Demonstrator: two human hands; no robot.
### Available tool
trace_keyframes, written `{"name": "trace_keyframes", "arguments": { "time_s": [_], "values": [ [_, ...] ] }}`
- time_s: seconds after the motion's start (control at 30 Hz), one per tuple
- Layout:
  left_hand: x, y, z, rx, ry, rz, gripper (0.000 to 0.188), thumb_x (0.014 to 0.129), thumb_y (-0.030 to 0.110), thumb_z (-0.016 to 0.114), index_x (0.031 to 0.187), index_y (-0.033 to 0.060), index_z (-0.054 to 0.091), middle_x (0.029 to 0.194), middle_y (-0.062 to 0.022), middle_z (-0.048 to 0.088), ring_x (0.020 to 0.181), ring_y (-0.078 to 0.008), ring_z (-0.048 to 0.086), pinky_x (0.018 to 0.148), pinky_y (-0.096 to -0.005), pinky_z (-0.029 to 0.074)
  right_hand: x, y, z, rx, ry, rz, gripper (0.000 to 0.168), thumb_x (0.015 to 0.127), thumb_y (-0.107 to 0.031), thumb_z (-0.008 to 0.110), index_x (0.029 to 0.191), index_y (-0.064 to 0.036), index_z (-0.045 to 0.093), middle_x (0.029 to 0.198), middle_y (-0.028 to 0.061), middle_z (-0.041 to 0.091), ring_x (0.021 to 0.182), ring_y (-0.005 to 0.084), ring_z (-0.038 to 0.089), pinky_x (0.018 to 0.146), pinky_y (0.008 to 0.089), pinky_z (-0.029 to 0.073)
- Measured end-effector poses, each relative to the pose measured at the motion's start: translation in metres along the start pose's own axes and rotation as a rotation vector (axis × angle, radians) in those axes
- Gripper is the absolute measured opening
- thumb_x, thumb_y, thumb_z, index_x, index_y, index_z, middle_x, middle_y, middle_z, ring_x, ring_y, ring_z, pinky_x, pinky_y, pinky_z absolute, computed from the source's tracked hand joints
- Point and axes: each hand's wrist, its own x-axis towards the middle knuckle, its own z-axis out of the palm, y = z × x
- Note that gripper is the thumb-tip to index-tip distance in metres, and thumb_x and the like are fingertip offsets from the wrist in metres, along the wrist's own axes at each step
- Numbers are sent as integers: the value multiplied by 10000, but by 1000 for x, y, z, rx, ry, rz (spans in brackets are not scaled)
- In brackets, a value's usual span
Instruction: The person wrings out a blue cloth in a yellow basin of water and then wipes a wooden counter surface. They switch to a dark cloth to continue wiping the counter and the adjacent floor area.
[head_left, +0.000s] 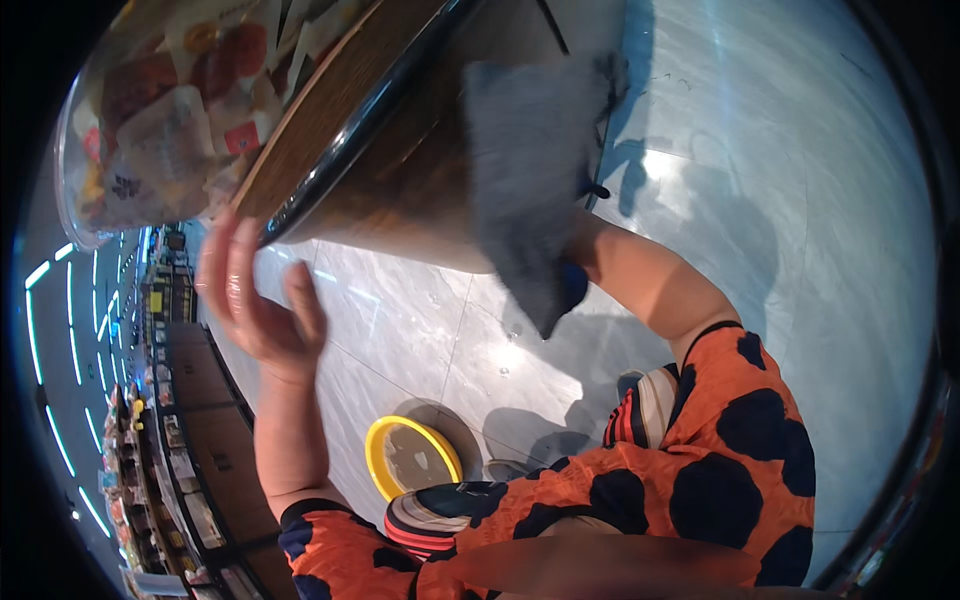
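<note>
My left hand (259, 300) is raised at the corner of a wooden display stand (337, 105), its fingertips by the dark trim; the fingers are blurred, and whether they press on it is unclear. A grey cloth (525, 165) hangs against the side of the stand, blurred. My right forearm reaches to the cloth, and most of my right hand (581, 255) is hidden behind it, so its fingers do not show. A clear plastic tub (150, 142) of wrapped packets stands on top of the stand, above my left hand.
A yellow-rimmed basin (412, 457) holding murky water stands on the grey tiled floor (382, 307), near my legs. Shelves with packaged goods (150, 480) and brown cabinets (214, 442) run along the left. Small wet spots show on the tiles.
</note>
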Motion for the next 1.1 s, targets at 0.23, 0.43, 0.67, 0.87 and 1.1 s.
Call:
{"name": "trace_keyframes", "arguments": {
  "time_s": [0.23,0.43,0.67,0.87,1.1],
  "values": [
    [11,-50,18,124,-61,371,329,843,140,594,1161,52,596,1266,-173,470,1162,-352,462,957,-451,402,78,-20,6,-482,111,-449,335,776,-401,595,1031,-188,640,1110,19,585,1145,209,475,1004,456,323],
    [15,-52,25,277,-76,386,246,863,258,587,1063,127,645,1262,-150,482,1145,-320,460,957,-454,374,112,65,-42,-713,230,-250,422,892,-372,459,1230,-125,509,1221,115,534,1153,275,495,992,459,367],
    [14,-49,33,266,7,373,245,866,268,590,1047,111,641,1228,-173,493,1124,-349,465,948,-453,387,132,49,-56,-1072,198,102,341,933,-259,428,1188,-64,543,1101,133,585,1020,279,557,894,417,448],
    [14,-45,31,296,-26,369,255,873,229,583,1076,82,627,1240,-190,482,1128,-364,457,954,-453,388,70,21,0,-616,163,-221,383,926,-283,459,1226,-52,511,1188,150,541,1104,298,506,956,409,398],
    [14,-43,25,314,-62,362,272,868,213,575,1084,53,613,1239,-192,474,1150,-367,432,963,-466,379,62,95,-37,-472,342,70,447,917,-311,495,1271,-39,475,1290,169,490,1202,320,446,1029,400,339]
  ]
}}
